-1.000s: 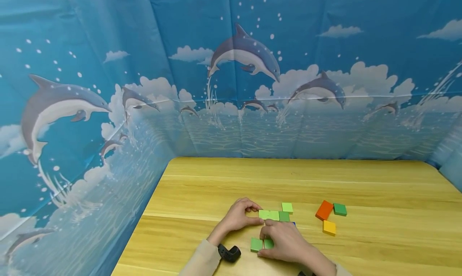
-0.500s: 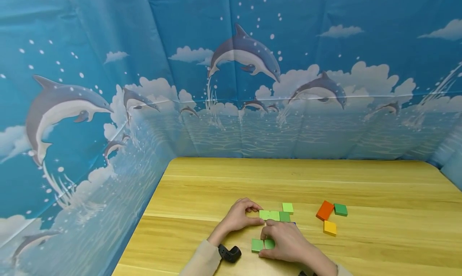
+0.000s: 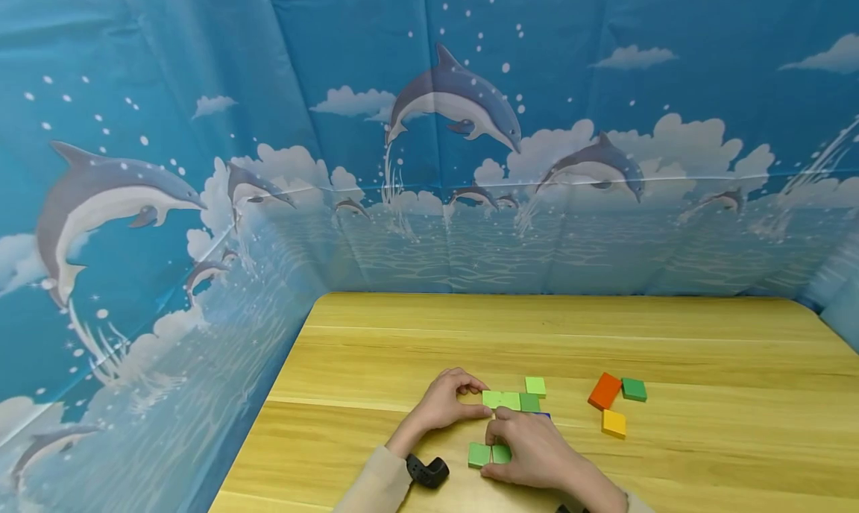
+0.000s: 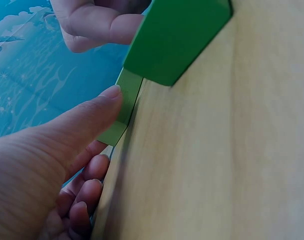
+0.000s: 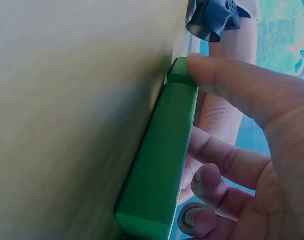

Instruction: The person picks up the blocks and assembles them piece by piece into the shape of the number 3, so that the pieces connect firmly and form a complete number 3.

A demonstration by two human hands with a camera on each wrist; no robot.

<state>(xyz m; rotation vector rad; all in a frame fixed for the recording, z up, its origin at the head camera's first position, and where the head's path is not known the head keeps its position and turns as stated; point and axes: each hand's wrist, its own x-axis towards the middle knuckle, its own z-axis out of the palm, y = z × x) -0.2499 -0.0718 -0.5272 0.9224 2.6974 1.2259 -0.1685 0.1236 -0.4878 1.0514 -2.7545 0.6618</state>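
My left hand holds the left end of a row of light green square blocks, its thumb at the near side and fingers at the far side. In the left wrist view that thumb lies against the light green block. A darker green block joins the row's right end. Nearer to me, my right hand pinches a green block between thumb and fingers. Another green block lies beside it on the left. Under the right hand, a blue block is mostly hidden.
A loose light green block lies behind the row. To the right are a red-orange block, a green block and a yellow block. Dolphin-printed curtain hangs behind the wooden table.
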